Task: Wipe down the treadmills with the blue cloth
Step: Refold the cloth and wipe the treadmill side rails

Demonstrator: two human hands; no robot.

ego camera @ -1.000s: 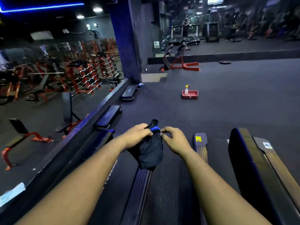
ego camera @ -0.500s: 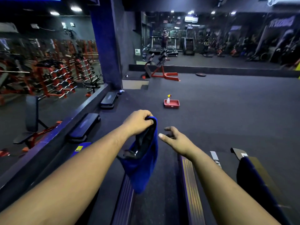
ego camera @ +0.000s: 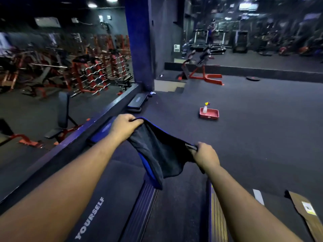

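Right hand (ego camera: 205, 155) now gripping cloth (ego camera: 158, 152) edge, cloth spread between both hands, left hand (ego camera: 125, 127) clamped on far corner, cloth suspended above treadmill (ego camera: 174, 215) near end, red tray (ego camera: 209, 114) far right.

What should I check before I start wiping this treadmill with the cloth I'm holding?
1. Left hand gripping a corner of the blue cloth: ok.
2. Right hand gripping the opposite edge: ok.
3. Cloth spread flat: not ok, it sags between the hands.
4. Cloth over the treadmill: ok, not yet touching.
5. Spray bottle at hand: not ok, it stands in the red tray across the floor.
6. Cloth damp: cannot tell.
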